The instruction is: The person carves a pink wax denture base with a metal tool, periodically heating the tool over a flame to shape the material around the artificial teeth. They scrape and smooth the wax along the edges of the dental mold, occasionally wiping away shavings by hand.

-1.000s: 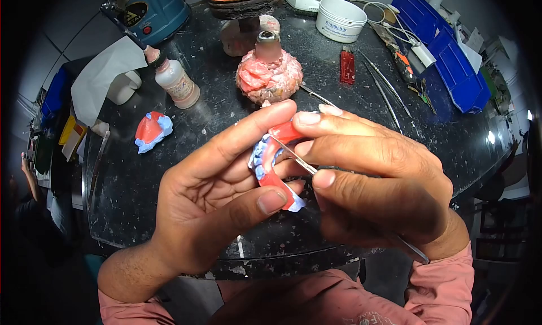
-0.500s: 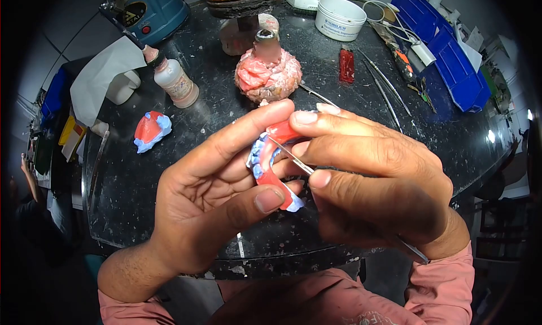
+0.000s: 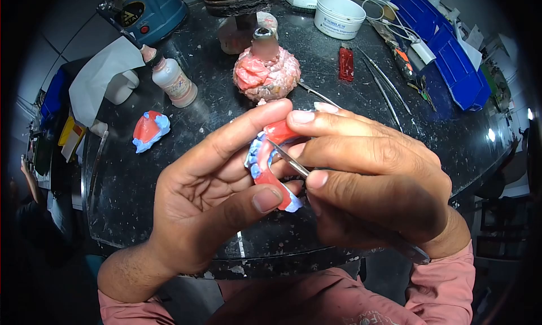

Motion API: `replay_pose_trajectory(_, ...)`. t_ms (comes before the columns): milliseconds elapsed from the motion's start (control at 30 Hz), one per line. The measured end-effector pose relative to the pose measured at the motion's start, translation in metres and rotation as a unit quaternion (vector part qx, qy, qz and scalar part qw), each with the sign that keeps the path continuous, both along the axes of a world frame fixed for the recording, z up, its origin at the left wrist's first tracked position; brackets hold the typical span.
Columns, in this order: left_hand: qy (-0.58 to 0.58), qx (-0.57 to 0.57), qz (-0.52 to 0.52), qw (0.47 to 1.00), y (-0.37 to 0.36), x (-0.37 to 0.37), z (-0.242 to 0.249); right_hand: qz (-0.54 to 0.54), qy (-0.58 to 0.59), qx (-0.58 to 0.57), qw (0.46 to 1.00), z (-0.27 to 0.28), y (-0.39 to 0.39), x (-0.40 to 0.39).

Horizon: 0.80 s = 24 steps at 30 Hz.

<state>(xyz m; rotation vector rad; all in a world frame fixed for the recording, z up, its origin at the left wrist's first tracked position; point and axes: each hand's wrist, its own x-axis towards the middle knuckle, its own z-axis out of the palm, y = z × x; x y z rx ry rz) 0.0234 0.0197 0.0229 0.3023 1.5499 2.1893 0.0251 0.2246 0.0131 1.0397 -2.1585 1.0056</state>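
Note:
Between the thumb and fingers of my left hand (image 3: 212,192) is a curved red and blue dental piece (image 3: 269,181), horseshoe-shaped, with blue tooth shapes along its outer side. My right hand (image 3: 378,178) pinches a thin metal carving tool (image 3: 292,162); its tip touches the inner side of the blue teeth near the upper bend. Fingertips of my right hand also rest on the red upper end of the piece. The tool's rear end shows below my right palm. A second red and blue piece (image 3: 150,131) lies on the table to the left.
Behind my hands stands a burner covered in pink wax (image 3: 267,71). A plastic bottle (image 3: 174,82) is at the left, a white tub (image 3: 340,17) at the back. Metal tools (image 3: 385,81), a red block (image 3: 346,64) and blue trays (image 3: 454,59) lie right on the black table (image 3: 217,113).
The tool has turned slightly in my right hand, showing a wider blade side, and its rear end has shifted. Both hands keep nearly the same place.

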Motion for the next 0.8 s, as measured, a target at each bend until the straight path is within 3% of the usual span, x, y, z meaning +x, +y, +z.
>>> replay_pose_trajectory(800,-0.012,-0.005,-0.002,1.000,-0.0009,0.0005,0.0000,0.013,-0.001,-0.006,1.000,-0.0021,-0.0001,-0.0010)
